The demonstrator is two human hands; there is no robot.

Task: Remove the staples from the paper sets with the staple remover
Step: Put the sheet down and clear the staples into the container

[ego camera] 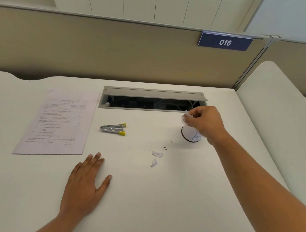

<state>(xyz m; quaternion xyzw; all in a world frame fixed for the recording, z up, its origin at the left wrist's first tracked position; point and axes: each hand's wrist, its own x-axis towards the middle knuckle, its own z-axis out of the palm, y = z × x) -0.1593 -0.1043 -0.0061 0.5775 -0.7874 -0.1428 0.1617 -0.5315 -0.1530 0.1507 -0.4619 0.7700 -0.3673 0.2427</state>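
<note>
Papers (56, 123) are lying in a stack at the left of the frame, their print too blurred to read. Just right of them, at centre, the staple remover (113, 129) is resting on the table (146, 193), untouched. At lower left the left hand (85, 181) is lying flat, fingers spread. At the right the right hand (203, 124) is pinching small paper bits over a cup (191, 135), half hiding it. Scraps (157, 155) are lying below; any staples among them are too small to tell.

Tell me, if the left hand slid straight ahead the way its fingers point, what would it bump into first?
Probably the staple remover: the left hand lies flat, fingers aimed up and slightly right. It might just slip past; depth is unclear.
</note>
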